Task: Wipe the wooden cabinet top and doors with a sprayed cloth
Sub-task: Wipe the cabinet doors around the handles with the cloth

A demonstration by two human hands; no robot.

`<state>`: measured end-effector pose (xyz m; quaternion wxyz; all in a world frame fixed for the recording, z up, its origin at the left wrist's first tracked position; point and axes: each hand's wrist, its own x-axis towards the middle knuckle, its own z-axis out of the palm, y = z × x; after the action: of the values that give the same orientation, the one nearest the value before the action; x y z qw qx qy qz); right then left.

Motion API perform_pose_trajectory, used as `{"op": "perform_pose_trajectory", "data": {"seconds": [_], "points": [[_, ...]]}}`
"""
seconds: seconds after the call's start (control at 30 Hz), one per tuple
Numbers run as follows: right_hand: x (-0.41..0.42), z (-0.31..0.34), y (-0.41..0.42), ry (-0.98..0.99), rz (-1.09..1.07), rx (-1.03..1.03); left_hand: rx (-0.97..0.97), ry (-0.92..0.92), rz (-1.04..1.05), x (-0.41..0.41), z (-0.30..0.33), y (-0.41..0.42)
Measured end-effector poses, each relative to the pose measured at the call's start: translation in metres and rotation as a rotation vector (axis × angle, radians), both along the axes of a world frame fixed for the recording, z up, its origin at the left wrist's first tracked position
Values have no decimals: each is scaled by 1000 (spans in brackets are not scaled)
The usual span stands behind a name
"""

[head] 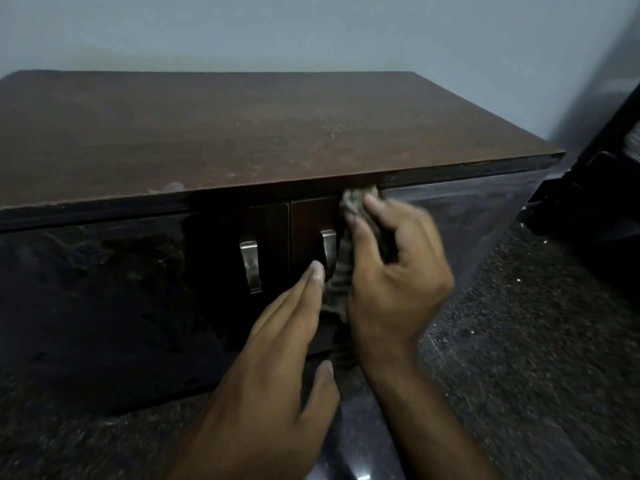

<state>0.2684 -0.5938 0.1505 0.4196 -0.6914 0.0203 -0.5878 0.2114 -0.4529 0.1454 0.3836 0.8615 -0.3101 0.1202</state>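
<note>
the right hand (391,258) grips a crumpled, striped grey-brown cloth (349,237), pressing it against the right dark glossy wooden door (311,216) just under the brown cabinet top (242,133). the cloth hangs lengthwise downward beside the silver metal handle (329,247). the left hand (273,348), fingers straight, hovers just left, holding nothing.

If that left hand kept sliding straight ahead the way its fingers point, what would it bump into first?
Probably the cloth hanging from the right hand, just past the left hand's fingertips; behind it, the right door's handle. Depth is unclear.
</note>
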Motion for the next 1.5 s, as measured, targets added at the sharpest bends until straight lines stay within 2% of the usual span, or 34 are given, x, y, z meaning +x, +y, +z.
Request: {"op": "perform_pose_trajectory", "data": {"seconds": [0.07,0.17,0.3,0.4,0.5,0.6,0.67,0.77,0.87,1.0,1.17,1.4,1.5], "points": [[6,17,-5,-45,-26,-21,-50,111,-31,2,3,-5],[3,-4,-5,-6,-50,-22,48,20,-81,7,-4,-8],[-8,-56,3,185,-38,212,50,38,-77,7,-6,-8],[-9,-49,8,260,2,302,58,77,-84,2,-6,-10],[-5,-25,2,148,-6,147,73,88,-76,4,-8,-9],[0,-33,-8,110,-33,41,74,101,-88,4,-10,-7],[-7,-54,-3,185,-7,103,65,120,-83,4,-11,-3],[-18,-71,12,338,59,313,41,153,-57,5,-14,1],[-16,-55,14,338,94,426,26,179,-37,5,-14,4],[-12,-23,12,194,128,252,31,185,2,6,-11,4],[-24,-50,15,236,118,49,53,219,0,8,-11,5],[-19,-37,15,209,154,126,74,198,-4,7,-14,10],[-24,-42,8,363,310,276,84,161,-5,7,-14,11]]}}
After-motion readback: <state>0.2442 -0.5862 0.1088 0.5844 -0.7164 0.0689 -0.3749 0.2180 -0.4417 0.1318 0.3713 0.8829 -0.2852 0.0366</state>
